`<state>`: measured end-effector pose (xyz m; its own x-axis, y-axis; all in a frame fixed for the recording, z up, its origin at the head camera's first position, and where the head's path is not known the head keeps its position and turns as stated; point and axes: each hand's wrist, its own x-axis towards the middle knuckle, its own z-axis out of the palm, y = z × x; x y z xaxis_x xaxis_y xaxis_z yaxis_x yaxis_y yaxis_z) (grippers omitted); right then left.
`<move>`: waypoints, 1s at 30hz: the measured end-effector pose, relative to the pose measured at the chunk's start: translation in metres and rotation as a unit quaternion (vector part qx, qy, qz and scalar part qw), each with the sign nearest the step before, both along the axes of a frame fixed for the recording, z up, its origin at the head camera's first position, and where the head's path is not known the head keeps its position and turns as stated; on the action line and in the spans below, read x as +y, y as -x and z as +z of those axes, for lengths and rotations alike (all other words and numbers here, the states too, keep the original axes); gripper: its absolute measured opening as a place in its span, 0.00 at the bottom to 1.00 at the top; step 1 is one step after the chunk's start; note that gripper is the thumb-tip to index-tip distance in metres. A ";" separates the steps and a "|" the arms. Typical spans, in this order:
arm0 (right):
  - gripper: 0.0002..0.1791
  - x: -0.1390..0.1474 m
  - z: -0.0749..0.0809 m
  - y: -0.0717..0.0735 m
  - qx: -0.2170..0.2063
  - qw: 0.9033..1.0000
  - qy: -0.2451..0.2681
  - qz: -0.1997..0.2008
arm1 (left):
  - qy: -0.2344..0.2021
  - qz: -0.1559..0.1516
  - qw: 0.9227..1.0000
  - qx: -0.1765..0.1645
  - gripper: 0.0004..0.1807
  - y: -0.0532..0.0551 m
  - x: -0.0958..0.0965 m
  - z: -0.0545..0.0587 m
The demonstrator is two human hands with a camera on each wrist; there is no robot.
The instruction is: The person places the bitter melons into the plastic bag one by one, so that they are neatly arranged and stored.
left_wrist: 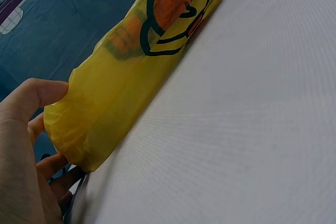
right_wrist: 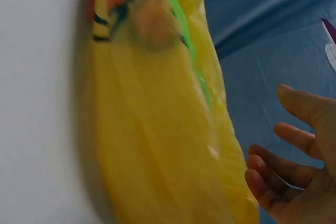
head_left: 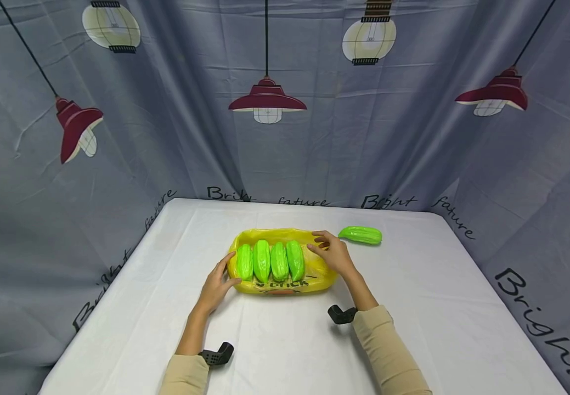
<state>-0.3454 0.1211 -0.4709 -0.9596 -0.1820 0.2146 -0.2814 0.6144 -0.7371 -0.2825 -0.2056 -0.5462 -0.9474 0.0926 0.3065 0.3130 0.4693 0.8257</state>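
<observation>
A yellow plastic bag [head_left: 321, 280] with printed figures lies spread into a shallow, tray-like shape on the white table. Several bright green, ridged toy gourds [head_left: 278, 262] stand side by side in its left and middle part. My left hand [head_left: 215, 285] holds the bag's left end, thumb at the near corner and fingers round the far side; the left wrist view shows the thumb [left_wrist: 50, 92] touching the plastic. Over the bag's right end hovers my right hand [head_left: 335, 253], fingers loosely bent and apart, nothing between them. One more green gourd [head_left: 361, 235] lies on the table beyond that hand.
The white table [head_left: 275, 345] has its far edge against a grey-blue curtain [head_left: 285, 159] printed with lamps and lettering. Curtain also hangs along both sides. A black wrist device [head_left: 218, 354] sits on the left wrist, another black device [head_left: 342, 315] on the right.
</observation>
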 end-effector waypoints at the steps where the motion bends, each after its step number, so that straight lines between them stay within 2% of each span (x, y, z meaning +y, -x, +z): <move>1: 0.25 0.004 0.004 0.003 0.001 1.000 -0.003 0.000 | -0.001 0.001 1.000 0.000 0.37 0.000 0.000 0.000; 8: 0.24 0.040 0.029 0.024 0.003 0.999 -0.026 -0.027 | -0.001 0.003 1.000 -0.004 0.38 0.001 -0.001 -0.001; 13: 0.24 0.071 0.043 0.046 0.002 0.998 -0.048 -0.039 | -0.004 0.001 1.000 -0.013 0.37 0.002 0.000 -0.001; 18: 0.24 0.100 0.050 0.064 -0.018 0.997 -0.074 -0.026 | -0.007 -0.001 1.000 -0.013 0.37 0.002 0.000 -0.001; 22: 0.23 0.114 0.046 0.069 -0.025 0.993 -0.116 -0.015 | -0.006 0.000 1.000 -0.012 0.37 0.001 -0.001 -0.002; 26: 0.22 0.124 0.033 0.074 -0.024 0.988 -0.152 0.002 | -0.005 0.001 1.000 -0.012 0.37 0.001 -0.001 -0.002; 30: 0.23 0.131 0.019 0.078 -0.020 0.986 -0.163 0.018 | -0.007 0.001 1.000 -0.009 0.37 0.001 -0.001 -0.002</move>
